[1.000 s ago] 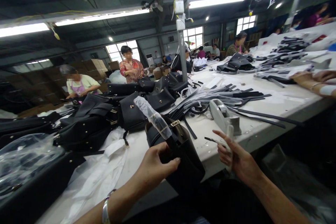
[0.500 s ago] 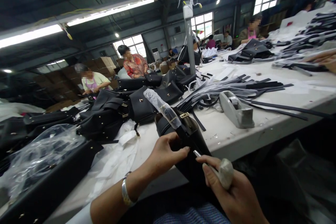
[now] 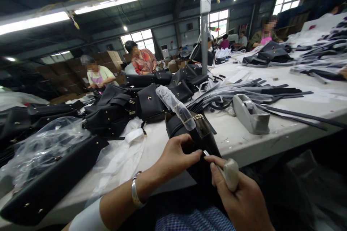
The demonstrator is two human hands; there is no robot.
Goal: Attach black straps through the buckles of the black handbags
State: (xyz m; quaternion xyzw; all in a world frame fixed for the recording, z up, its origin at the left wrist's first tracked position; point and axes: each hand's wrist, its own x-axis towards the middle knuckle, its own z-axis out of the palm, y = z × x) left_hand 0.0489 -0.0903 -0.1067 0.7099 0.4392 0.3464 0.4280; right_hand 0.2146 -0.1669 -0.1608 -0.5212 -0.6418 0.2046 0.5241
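A black handbag [image 3: 196, 173] leans at the table edge in front of me, with a gold buckle [image 3: 198, 116] and a handle sleeved in clear plastic [image 3: 176, 106]. My left hand [image 3: 176, 155] grips the bag's upper part, its thumb pressing on the black material and its fingers partly hidden behind. My right hand [image 3: 238, 191] is closed round a screwdriver-like tool [image 3: 230, 175] with a pale, bulbous handle and a short metal shaft. The shaft's end points at the bag, close to my left thumb. Whether the end touches the bag I cannot tell.
A grey tape dispenser [image 3: 251, 115] stands right of the bag, before a heap of dark straps [image 3: 244, 92]. More black bags [image 3: 150, 103] and clear plastic wrap [image 3: 51, 151] cover the left side. A metal post [image 3: 204, 43] rises behind. Other people work farther back.
My view has shifted slightly, so the scene sits a little farther right. The tool's metal end now appears nearer my left thumb. Both hands keep their holds.
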